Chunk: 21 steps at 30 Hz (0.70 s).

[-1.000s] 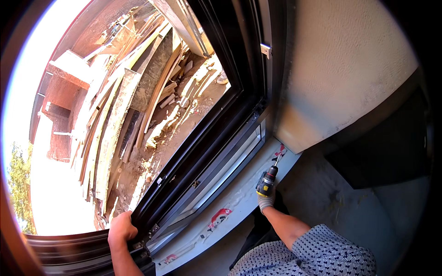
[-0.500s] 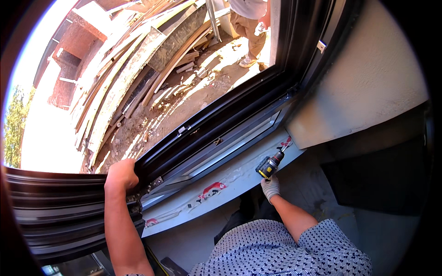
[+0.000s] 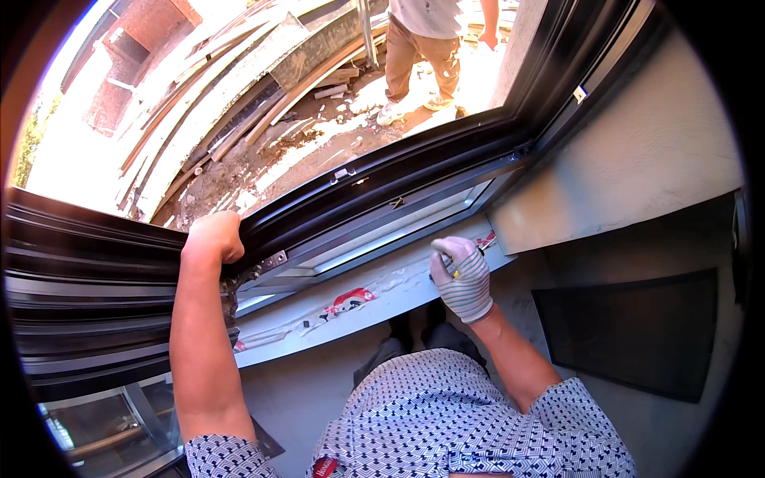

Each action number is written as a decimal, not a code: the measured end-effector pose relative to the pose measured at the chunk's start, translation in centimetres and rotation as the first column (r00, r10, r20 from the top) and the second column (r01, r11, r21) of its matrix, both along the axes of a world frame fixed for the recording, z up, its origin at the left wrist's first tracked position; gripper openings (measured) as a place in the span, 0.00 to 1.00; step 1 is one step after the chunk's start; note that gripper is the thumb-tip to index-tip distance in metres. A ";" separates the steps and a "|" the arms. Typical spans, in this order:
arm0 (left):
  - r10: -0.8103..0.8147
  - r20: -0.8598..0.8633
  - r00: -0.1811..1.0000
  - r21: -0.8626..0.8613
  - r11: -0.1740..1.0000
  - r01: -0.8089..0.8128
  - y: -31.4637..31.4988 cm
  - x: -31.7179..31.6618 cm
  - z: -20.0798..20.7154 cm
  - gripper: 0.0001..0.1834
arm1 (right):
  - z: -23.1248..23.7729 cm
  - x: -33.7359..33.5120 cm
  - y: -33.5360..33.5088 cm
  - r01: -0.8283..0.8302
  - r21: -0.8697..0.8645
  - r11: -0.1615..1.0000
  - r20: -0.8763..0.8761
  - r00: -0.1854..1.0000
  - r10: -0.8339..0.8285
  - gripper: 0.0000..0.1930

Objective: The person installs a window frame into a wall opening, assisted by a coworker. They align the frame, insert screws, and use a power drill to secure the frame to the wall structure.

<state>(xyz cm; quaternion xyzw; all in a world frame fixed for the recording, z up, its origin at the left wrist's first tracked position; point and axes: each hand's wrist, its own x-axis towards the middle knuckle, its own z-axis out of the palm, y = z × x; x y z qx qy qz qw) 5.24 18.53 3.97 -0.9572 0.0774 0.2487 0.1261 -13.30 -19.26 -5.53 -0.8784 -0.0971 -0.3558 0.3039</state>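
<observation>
My left hand (image 3: pixel 213 237), bare, is closed over the edge of the dark window frame (image 3: pixel 335 191) at its lower left corner. My right hand (image 3: pixel 464 279) wears a pale striped glove and is raised over the white sill (image 3: pixel 319 319). Its fingers are curled in toward the thumb; what they hold, if anything, is hidden. A cordless drill lies mostly hidden behind the glove, with only small dark and yellow parts peeking out. On the inner rail, near the middle, is a small brass-coloured piece (image 3: pixel 398 202).
Outside, a person (image 3: pixel 426 56) in brown trousers stands by piled planks (image 3: pixel 231 95) on rubble-strewn ground. A plastered wall (image 3: pixel 629 151) rises to the right, with a dark panel (image 3: pixel 629 334) below it. Torn red-and-white film (image 3: pixel 351 300) clings to the sill.
My right hand has risen from the drill's handle end to a place over the drill, covering it. My left hand keeps its grip. The person outside has shifted, and the view has tilted.
</observation>
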 end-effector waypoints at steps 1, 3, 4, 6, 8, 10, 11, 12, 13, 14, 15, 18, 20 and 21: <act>0.002 -0.007 1.000 0.014 1.000 -0.002 -0.3 0.0 0.2 0.23 | 1.5 1.0 0.1 -0.004 -0.064 0.998 0.102 0.995 0.010 0.16; 0.006 0.009 1.000 -0.003 1.000 -0.006 -0.4 0.2 -0.2 0.22 | 4.4 2.8 0.1 -0.018 -0.159 0.987 0.160 0.986 0.043 0.21; 0.009 0.024 1.000 -0.012 1.000 -0.009 -0.4 0.2 -0.4 0.22 | 6.0 3.5 0.4 -0.025 -0.202 0.979 0.179 0.982 0.062 0.22; -0.024 0.037 0.999 -0.003 1.000 0.024 -0.4 -0.4 0.4 0.21 | 7.3 5.0 0.6 -0.068 -0.271 0.960 0.157 0.981 0.114 0.23; -0.008 0.032 0.999 -0.006 1.000 0.008 -0.3 0.0 0.0 0.20 | 8.5 6.2 0.9 -0.062 -0.345 0.937 0.140 0.983 0.117 0.24; -0.029 0.006 1.000 -0.004 1.000 0.029 -0.5 0.1 -0.2 0.19 | 8.0 7.3 0.8 -0.081 -0.375 0.924 0.081 0.989 0.120 0.22; -0.011 -0.015 1.000 -0.001 1.000 0.011 -0.8 0.0 0.1 0.19 | 7.9 7.5 0.9 -0.088 -0.397 0.914 0.074 0.989 0.127 0.21; -0.017 0.003 1.000 0.009 1.000 0.017 -0.4 0.2 -0.2 0.20 | 7.7 7.9 1.0 -0.097 -0.414 0.905 0.074 0.987 0.140 0.20; -0.024 0.035 0.999 0.006 1.000 0.024 0.0 0.1 -0.4 0.20 | 7.3 8.1 1.1 -0.091 -0.445 0.891 0.063 0.989 0.132 0.19; -0.033 0.072 0.997 -0.004 0.999 0.034 0.2 0.0 -0.5 0.19 | 7.1 8.4 1.0 -0.082 -0.480 0.873 0.098 0.984 0.147 0.18; -0.017 0.067 0.998 -0.003 1.000 0.017 0.2 -0.1 -0.3 0.20 | 7.0 8.4 0.8 -0.086 -0.495 0.864 0.098 0.983 0.154 0.18; -0.049 0.104 0.993 -0.004 0.999 0.050 0.2 -0.2 -0.2 0.20 | 6.9 8.7 0.5 -0.073 -0.527 0.847 0.127 0.978 0.163 0.16; -0.038 0.014 0.999 -0.034 0.999 0.038 -0.6 0.5 0.4 0.22 | 7.4 8.8 -0.3 -0.096 -0.544 0.834 0.131 0.972 0.197 0.16; -0.036 0.003 0.999 -0.033 0.999 0.037 -0.7 0.6 0.8 0.22 | 7.7 8.8 -0.4 -0.087 -0.563 0.822 0.126 0.974 0.189 0.15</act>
